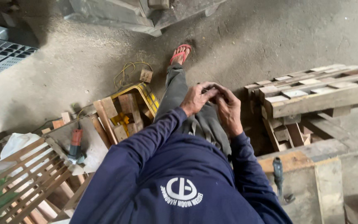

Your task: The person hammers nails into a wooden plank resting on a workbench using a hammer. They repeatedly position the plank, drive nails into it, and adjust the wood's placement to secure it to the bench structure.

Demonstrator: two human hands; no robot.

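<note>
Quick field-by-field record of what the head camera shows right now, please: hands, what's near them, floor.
left hand: raised before the body, fingertips meeting the other hand
right hand: curled, touching the left
held item: too small to tell
left side: angle grinder on a board; yellow crate with wood blocks
right side: wooden pallet; hammer on bench
floor: concrete floor

packages: none | labels: round white emblem print [182, 191] on navy shirt chest | signs: none | screens: none

Pallet [311, 93] right, crate [135, 108] left
</note>
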